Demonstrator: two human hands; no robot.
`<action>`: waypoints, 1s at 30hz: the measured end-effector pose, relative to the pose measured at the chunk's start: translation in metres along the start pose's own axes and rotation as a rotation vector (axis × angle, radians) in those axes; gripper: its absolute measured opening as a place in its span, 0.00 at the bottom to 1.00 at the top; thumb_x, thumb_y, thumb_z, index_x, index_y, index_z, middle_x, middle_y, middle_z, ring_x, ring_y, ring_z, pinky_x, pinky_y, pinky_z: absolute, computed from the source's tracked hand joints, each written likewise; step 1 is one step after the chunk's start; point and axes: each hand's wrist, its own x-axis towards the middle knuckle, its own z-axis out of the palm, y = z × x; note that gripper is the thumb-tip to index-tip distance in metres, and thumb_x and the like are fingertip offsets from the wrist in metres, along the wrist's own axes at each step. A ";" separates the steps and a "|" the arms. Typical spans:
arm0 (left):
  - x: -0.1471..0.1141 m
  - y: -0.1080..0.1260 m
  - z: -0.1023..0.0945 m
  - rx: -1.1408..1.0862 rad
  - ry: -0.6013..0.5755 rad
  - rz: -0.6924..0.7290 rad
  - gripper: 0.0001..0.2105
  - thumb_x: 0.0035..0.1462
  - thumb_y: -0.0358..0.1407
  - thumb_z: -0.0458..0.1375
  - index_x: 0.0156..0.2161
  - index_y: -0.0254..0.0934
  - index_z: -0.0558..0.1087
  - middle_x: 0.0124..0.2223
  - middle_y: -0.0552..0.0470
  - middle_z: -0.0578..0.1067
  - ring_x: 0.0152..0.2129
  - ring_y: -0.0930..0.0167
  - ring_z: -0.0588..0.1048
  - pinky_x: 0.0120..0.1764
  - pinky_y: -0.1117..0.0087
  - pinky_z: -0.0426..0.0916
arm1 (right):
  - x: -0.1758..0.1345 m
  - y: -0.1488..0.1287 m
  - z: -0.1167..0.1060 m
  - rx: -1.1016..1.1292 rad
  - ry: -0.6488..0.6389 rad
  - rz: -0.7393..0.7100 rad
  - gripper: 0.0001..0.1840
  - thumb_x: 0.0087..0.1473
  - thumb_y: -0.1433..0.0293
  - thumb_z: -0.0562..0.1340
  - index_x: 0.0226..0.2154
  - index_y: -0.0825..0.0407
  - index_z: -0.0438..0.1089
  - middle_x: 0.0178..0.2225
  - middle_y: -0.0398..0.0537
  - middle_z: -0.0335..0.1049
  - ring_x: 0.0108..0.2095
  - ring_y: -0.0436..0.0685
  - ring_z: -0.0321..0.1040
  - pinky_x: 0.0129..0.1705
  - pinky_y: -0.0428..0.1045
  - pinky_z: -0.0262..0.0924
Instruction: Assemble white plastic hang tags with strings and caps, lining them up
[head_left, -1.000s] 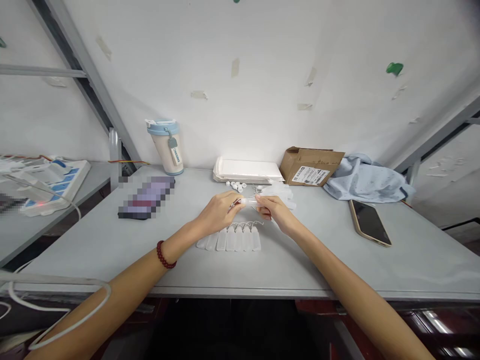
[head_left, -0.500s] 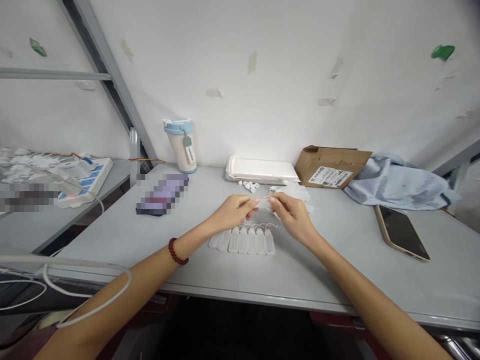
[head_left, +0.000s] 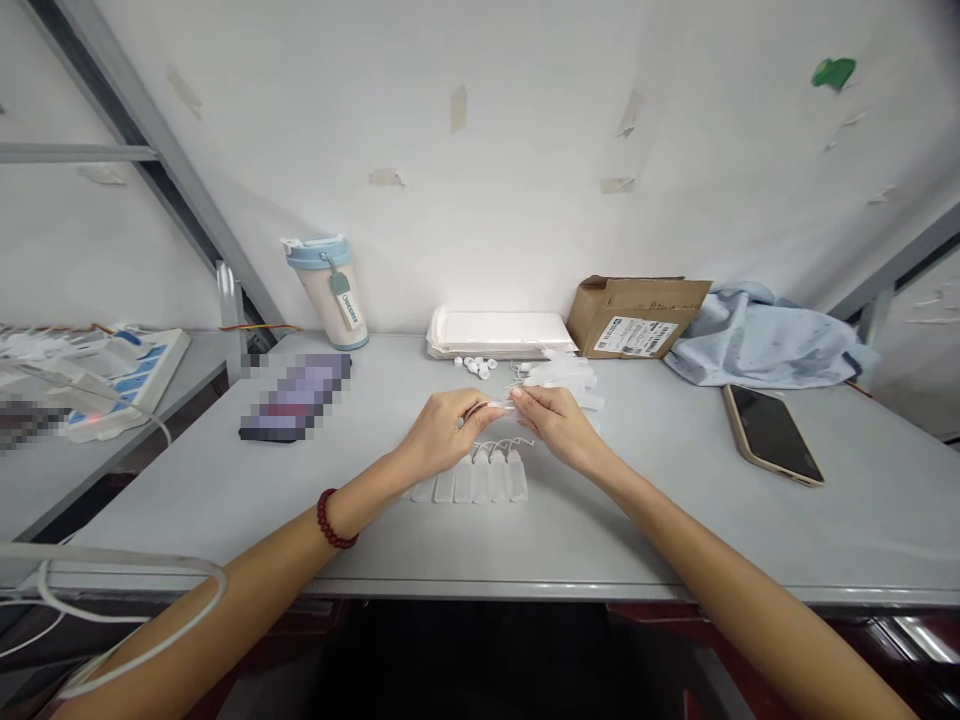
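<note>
My left hand (head_left: 442, 432) and my right hand (head_left: 561, 424) meet over the middle of the desk, fingers pinched at either end of a small translucent bottle (head_left: 503, 404). Most of this bottle is hidden by the fingertips. Below the hands, several flat translucent bottles (head_left: 481, 482) lie side by side in a row, with thin white loops at their tops. The left of the row is partly covered by my left hand. Small white caps (head_left: 477, 367) sit in a cluster just beyond the hands. Behind my right hand is a loose pile of translucent bottles (head_left: 562, 370).
A white flat package (head_left: 502, 330) and a cardboard box (head_left: 637, 315) stand by the wall, beside a blue-grey cloth (head_left: 765, 335). One phone (head_left: 776, 435) lies at right. At left are a tumbler (head_left: 330, 295), a blurred purple item (head_left: 296, 398) and a power strip (head_left: 131, 385).
The view has shifted slightly to the right. My hands have drawn closer together around the bottle, which is now more covered by the fingers. The row on the desk appears unchanged.
</note>
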 end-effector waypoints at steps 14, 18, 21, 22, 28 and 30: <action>0.016 -0.033 -0.016 0.074 -0.024 -0.049 0.14 0.61 0.45 0.48 0.41 0.36 0.69 0.40 0.48 0.74 0.37 0.69 0.71 0.38 0.70 0.66 | 0.008 0.003 -0.018 -0.377 0.135 -0.043 0.25 0.59 0.58 0.50 0.15 0.51 0.53 0.15 0.40 0.51 0.19 0.48 0.46 0.25 0.47 0.40; 0.023 -0.071 -0.026 0.168 0.015 -0.176 0.17 0.61 0.42 0.45 0.48 0.34 0.67 0.48 0.43 0.71 0.43 0.65 0.70 0.46 0.62 0.66 | 0.011 0.010 -0.026 -0.597 0.231 -0.028 0.19 0.58 0.59 0.53 0.23 0.52 0.66 0.17 0.43 0.61 0.20 0.50 0.53 0.25 0.47 0.43; 0.030 -0.088 -0.023 0.180 0.002 -0.196 0.18 0.60 0.36 0.43 0.51 0.32 0.66 0.51 0.43 0.70 0.48 0.65 0.68 0.54 0.59 0.60 | 0.012 0.014 -0.027 -0.623 0.212 0.017 0.18 0.57 0.58 0.54 0.28 0.52 0.71 0.21 0.46 0.68 0.21 0.52 0.58 0.25 0.47 0.45; 0.032 -0.091 -0.020 0.173 -0.003 -0.199 0.19 0.59 0.35 0.43 0.52 0.32 0.66 0.52 0.43 0.69 0.50 0.65 0.67 0.55 0.59 0.59 | 0.013 0.015 -0.027 -0.637 0.211 0.024 0.18 0.57 0.58 0.54 0.29 0.52 0.72 0.22 0.47 0.70 0.22 0.53 0.60 0.25 0.47 0.45; 0.038 -0.098 -0.007 0.154 -0.145 -0.186 0.26 0.57 0.35 0.43 0.61 0.35 0.57 0.64 0.45 0.57 0.61 0.62 0.54 0.60 0.59 0.49 | 0.018 0.019 -0.022 -0.804 0.230 0.056 0.13 0.58 0.63 0.56 0.38 0.52 0.72 0.36 0.52 0.75 0.32 0.57 0.68 0.29 0.48 0.50; 0.038 -0.098 -0.006 0.156 -0.190 -0.205 0.26 0.58 0.36 0.41 0.62 0.35 0.56 0.65 0.46 0.54 0.62 0.62 0.51 0.61 0.58 0.47 | 0.018 0.019 -0.020 -0.872 0.214 0.086 0.13 0.57 0.64 0.57 0.40 0.53 0.71 0.39 0.53 0.74 0.34 0.58 0.68 0.30 0.48 0.50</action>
